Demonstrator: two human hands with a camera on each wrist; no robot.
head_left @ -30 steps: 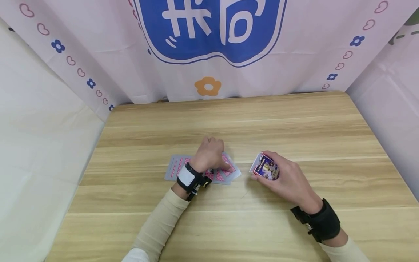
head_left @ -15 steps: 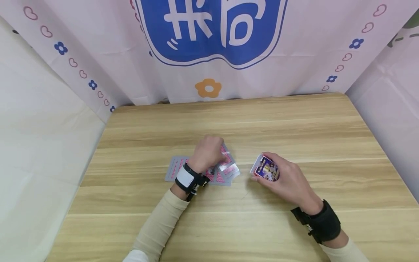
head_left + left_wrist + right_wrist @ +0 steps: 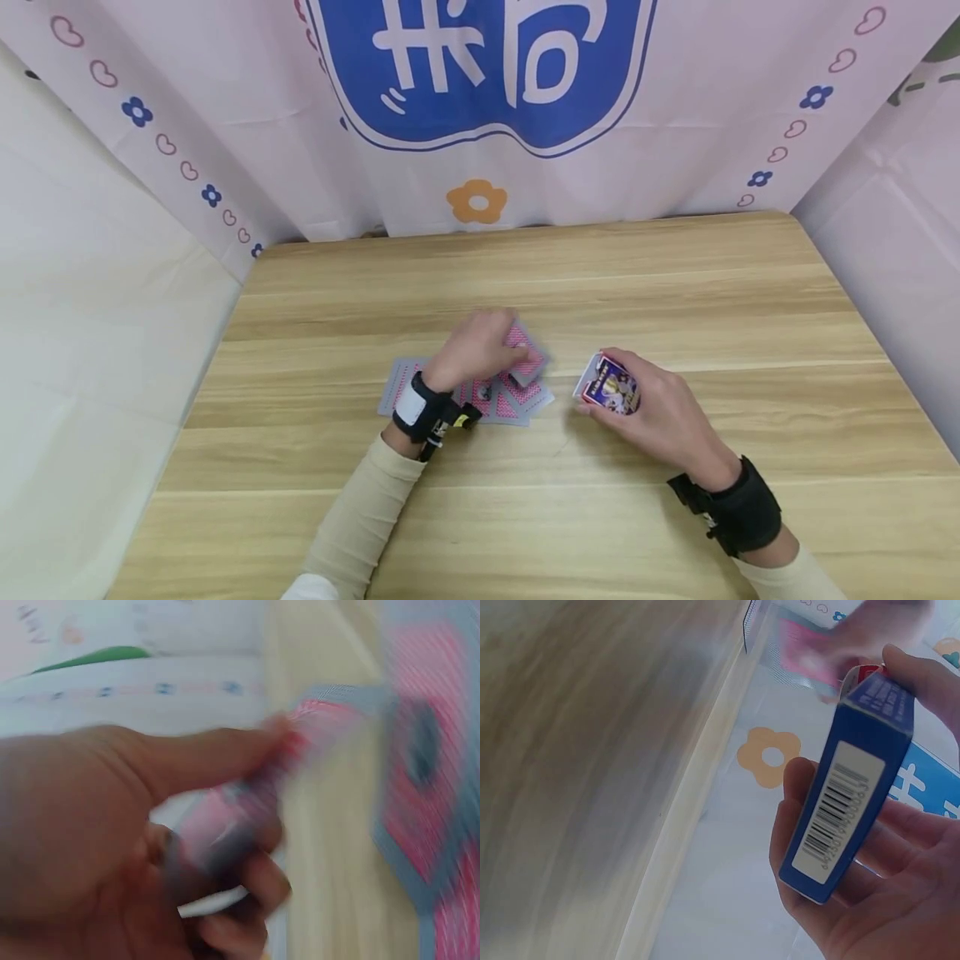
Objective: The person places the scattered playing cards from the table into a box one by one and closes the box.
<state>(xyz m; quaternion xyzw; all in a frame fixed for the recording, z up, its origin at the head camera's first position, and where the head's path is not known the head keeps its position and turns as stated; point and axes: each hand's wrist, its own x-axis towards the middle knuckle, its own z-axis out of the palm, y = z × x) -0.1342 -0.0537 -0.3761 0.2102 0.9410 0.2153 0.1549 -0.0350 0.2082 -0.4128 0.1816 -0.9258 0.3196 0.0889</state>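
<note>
My left hand point(image 3: 480, 348) pinches a red-and-grey backed playing card point(image 3: 528, 354) between thumb and curled fingers, raised over the other cards. The left wrist view shows this card point(image 3: 232, 810) blurred, and whether more than one is held I cannot tell. Below lie several overlapping playing cards point(image 3: 506, 407), backs up, partly covered by the hand and wrist. On the right, my right hand point(image 3: 663, 408) grips a small card box point(image 3: 612, 386) with a dark picture front. The right wrist view shows the box's blue side point(image 3: 844, 787) with a white barcode label.
The cards and hands are over the middle of a wooden table point(image 3: 562, 533). A white cloth point(image 3: 405, 179) with a blue emblem and flowers hangs behind its far edge. Pale cloths stand at the left and right sides.
My left hand has lifted a card from the spread and drawn it slightly up and right, uncovering cards beneath. The right hand and box have stayed in place.
</note>
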